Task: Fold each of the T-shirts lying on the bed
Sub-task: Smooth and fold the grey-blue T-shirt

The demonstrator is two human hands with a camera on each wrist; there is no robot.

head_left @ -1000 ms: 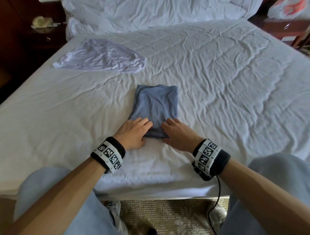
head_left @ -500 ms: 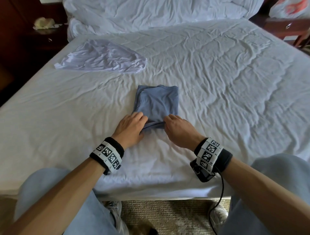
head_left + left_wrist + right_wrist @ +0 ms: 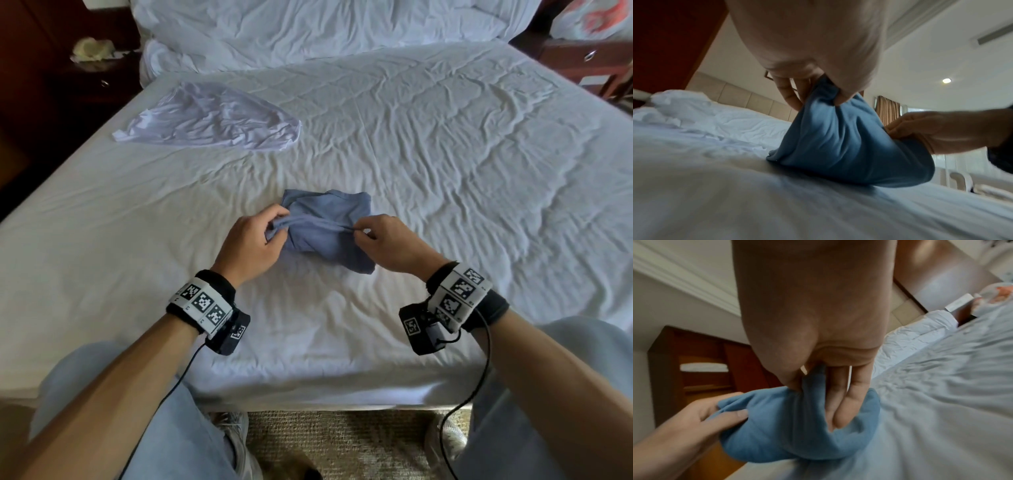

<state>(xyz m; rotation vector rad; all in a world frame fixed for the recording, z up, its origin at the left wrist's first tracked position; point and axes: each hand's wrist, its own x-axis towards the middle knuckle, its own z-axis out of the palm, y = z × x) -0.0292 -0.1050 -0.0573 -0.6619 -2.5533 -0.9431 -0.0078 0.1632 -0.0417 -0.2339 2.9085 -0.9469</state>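
1. T-shirts first: the blue T-shirt (image 3: pixel 329 233) lies mid-bed near my edge, nearly folded; the white T-shirt (image 3: pixel 209 118) sprawls unfolded at eleven o'clock, well apart.
2. My left hand (image 3: pixel 251 245) pinches the lifted near edge at nine o'clock of the bundle, and my right hand (image 3: pixel 394 246) pinches it at three.
3. Risk, I judge: uneven pulling could let the inner layers slide and the bundle unroll.
4. The lifted edge, now its long axis, runs nine to three; the collar end seems to point toward twelve.
5. The bed (image 3: pixel 445 171) sheet is wrinkled and may drag.
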